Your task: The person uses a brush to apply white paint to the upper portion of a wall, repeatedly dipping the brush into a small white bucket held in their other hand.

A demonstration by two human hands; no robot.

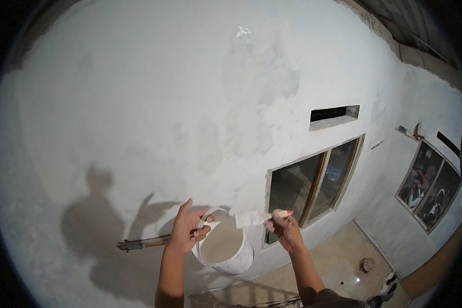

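Note:
My left hand [186,226] grips a white paint bucket [236,264] at its rim, fingers curled near the raised handle and thumb pointing up. Pale, off-white paint [223,246] is visible inside. To the right of the bucket, my right hand [287,231] pinches a paintbrush [249,219] by its red-tipped handle. The brush lies nearly level, its wide bristles caked with white and pointing left, just above the bucket's right rim. Ahead stands a pale plastered wall [138,113] with damp, greyish patches and a shiny wet spot [244,34] high up.
A framed window [313,179] sits right of my hands, below a narrow vent opening [334,115]. Another window [423,185] is in the right wall. Behind my left hand a bar [143,243] sticks out. Far below, a round object [367,265] stands on the tiled floor [328,256].

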